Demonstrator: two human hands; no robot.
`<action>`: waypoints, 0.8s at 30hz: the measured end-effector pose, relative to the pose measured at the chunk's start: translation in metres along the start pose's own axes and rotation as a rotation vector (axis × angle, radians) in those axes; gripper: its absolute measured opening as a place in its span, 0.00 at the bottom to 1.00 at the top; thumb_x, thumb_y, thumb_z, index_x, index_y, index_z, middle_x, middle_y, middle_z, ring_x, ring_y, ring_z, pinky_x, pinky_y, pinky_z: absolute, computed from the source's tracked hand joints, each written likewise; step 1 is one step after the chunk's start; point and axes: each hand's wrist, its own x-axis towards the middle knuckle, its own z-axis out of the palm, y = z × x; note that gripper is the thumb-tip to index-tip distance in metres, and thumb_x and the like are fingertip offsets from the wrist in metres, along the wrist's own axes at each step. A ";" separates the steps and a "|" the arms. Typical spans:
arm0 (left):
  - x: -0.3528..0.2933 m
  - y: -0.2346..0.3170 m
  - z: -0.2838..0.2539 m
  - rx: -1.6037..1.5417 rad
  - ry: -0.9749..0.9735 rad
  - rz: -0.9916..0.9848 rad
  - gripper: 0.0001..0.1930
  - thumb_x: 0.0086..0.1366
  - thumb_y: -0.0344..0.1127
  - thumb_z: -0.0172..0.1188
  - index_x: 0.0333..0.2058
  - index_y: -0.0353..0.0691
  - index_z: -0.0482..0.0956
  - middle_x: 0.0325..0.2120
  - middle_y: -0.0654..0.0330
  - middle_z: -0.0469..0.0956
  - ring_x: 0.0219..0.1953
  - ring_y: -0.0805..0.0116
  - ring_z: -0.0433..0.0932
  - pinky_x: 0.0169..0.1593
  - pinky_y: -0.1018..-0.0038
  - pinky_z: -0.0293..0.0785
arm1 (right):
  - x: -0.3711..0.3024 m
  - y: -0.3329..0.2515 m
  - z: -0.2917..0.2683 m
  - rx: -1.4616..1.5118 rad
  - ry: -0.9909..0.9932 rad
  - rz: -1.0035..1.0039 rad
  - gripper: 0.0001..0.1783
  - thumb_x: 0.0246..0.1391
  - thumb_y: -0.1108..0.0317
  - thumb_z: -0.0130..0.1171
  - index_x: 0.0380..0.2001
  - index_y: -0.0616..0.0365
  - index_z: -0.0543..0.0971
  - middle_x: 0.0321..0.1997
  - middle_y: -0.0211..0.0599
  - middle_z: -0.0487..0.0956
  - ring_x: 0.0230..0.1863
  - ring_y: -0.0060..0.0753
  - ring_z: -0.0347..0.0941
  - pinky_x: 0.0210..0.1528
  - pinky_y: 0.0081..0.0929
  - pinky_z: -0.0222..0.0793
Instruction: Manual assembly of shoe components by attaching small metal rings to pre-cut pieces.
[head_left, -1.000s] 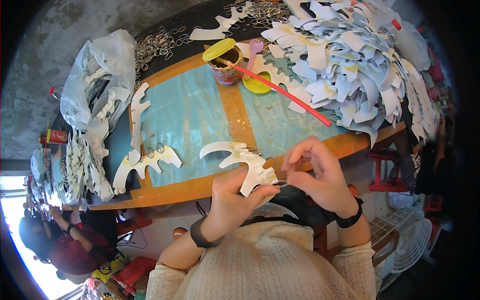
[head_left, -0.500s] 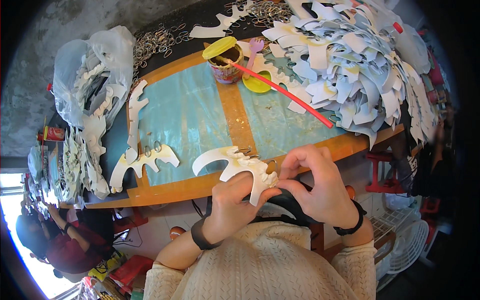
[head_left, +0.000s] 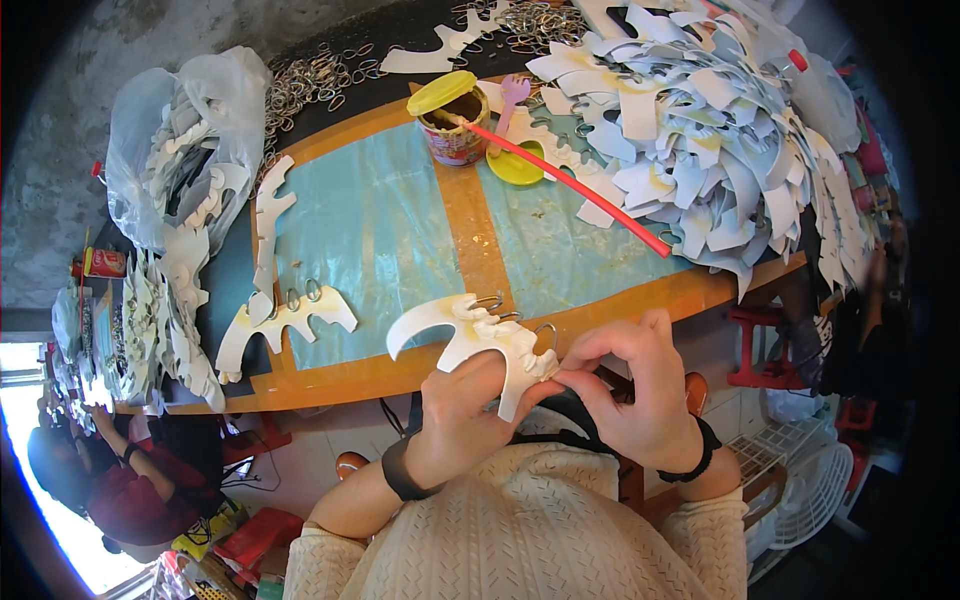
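Note:
My left hand (head_left: 458, 420) is closed around the lower part of a white, curved cut-out piece (head_left: 425, 318) with pointed arms, held just above the table's near edge. Along its upper edge, folded tabs wrap the feet of several metal rings (head_left: 546, 338). My right hand (head_left: 640, 380) pinches the right end of that piece between thumb and fingertips. Further left on the table rests a similar white piece (head_left: 325, 310) with rings on it. Past it lies a narrow white strip piece (head_left: 268, 235).
Behind stand a tub (head_left: 458, 143) with a yellow lid and a red stick (head_left: 575, 185) across it. White pieces pile up (head_left: 700, 130) at right; a plastic bag (head_left: 140, 170) of them is at left. Loose rings (head_left: 315, 80) lie behind. Another person (head_left: 140, 480) works at far left.
My right hand's fingers have shifted slightly down at the piece's right end, still pinching. My left hand and the piece have barely moved.

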 end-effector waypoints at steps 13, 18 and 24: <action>0.005 0.004 -0.004 -0.182 -0.093 -0.184 0.14 0.47 0.26 0.70 0.34 0.35 0.79 0.23 0.57 0.73 0.24 0.61 0.73 0.29 0.74 0.70 | 0.006 0.000 -0.003 -0.023 -0.029 -0.135 0.18 0.36 0.81 0.66 0.29 0.51 0.71 0.25 0.21 0.78 0.14 0.17 0.64 0.35 0.25 0.51; 0.006 -0.003 -0.003 -0.245 -0.135 -0.116 0.12 0.48 0.27 0.70 0.32 0.35 0.80 0.24 0.55 0.76 0.24 0.60 0.74 0.30 0.72 0.70 | 0.003 0.004 -0.003 0.006 -0.054 -0.055 0.14 0.39 0.75 0.64 0.30 0.46 0.75 0.27 0.17 0.77 0.21 0.17 0.67 0.36 0.26 0.51; 0.006 -0.007 -0.006 -0.265 -0.195 -0.135 0.11 0.49 0.29 0.70 0.32 0.36 0.80 0.25 0.55 0.77 0.25 0.59 0.74 0.32 0.71 0.70 | 0.005 0.004 -0.002 0.136 -0.013 0.006 0.18 0.41 0.80 0.64 0.36 0.50 0.73 0.23 0.14 0.76 0.11 0.14 0.58 0.33 0.24 0.52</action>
